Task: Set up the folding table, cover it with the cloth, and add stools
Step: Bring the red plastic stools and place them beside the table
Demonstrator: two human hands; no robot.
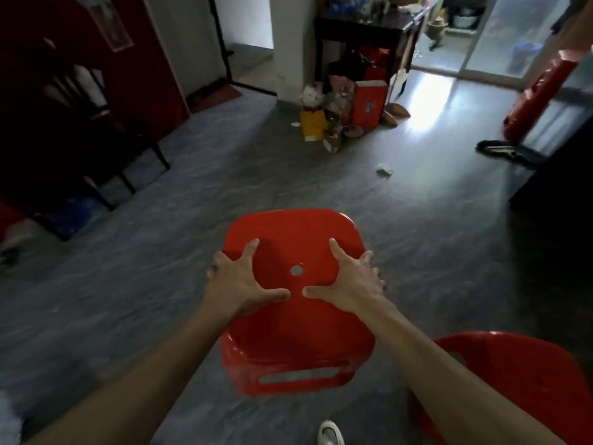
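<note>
A red plastic stool (295, 229) with a small round hole in its seat is held above the grey floor in the middle of the view. My left hand (239, 281) grips its left side, fingers spread over the seat and curled round the edge. My right hand (349, 281) grips the right side the same way. A second red stool (519, 380) stands at the lower right, partly behind my right forearm. No folding table or cloth can be made out for certain.
A dark wooden chair (96, 130) stands at the left. Boxes and bags (346, 104) crowd the foot of a dark side table (362, 27) at the back. A crumpled paper (384, 170) lies on the floor. A dark cabinet (558, 175) stands right. My shoe (330, 433) shows below.
</note>
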